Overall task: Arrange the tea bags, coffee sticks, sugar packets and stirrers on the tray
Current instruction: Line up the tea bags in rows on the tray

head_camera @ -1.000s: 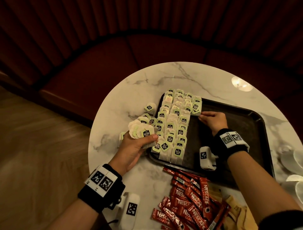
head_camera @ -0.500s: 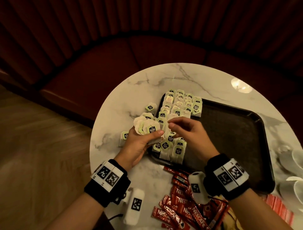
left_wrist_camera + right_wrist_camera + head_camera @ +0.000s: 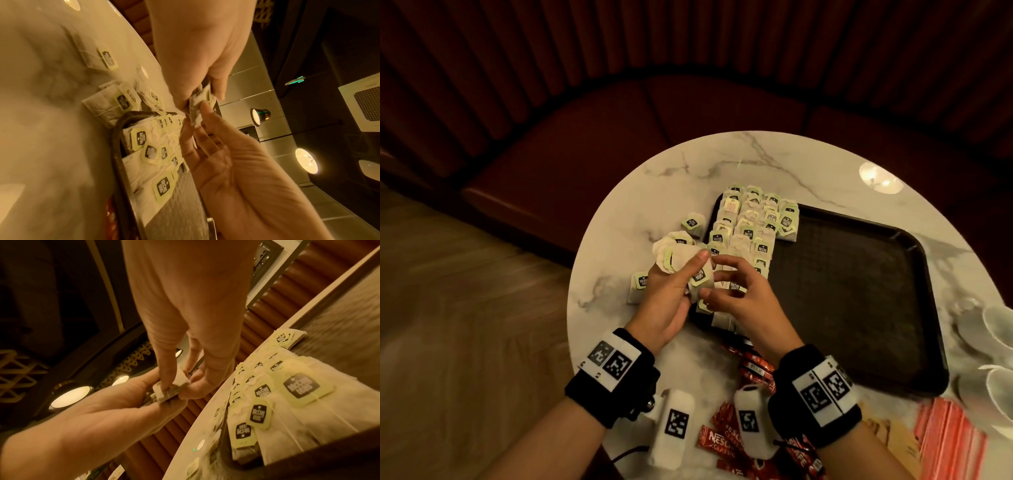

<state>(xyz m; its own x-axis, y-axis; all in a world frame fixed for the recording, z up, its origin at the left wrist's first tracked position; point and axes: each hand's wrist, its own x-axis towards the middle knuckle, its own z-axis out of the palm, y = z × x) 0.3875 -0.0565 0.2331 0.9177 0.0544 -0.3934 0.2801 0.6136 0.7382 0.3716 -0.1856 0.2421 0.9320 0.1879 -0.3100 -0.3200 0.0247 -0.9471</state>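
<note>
At centre left of the head view the left hand (image 3: 671, 294) grips a fanned bunch of tea bags (image 3: 678, 255) over the tray's (image 3: 859, 342) left edge; the right hand (image 3: 743, 301) pinches one tea bag (image 3: 702, 282) from that bunch; rows of tea bags (image 3: 750, 229) cover the tray's left part; coffee sticks (image 3: 722, 442) lie on the table (image 3: 722, 164) at the bottom.
</note>
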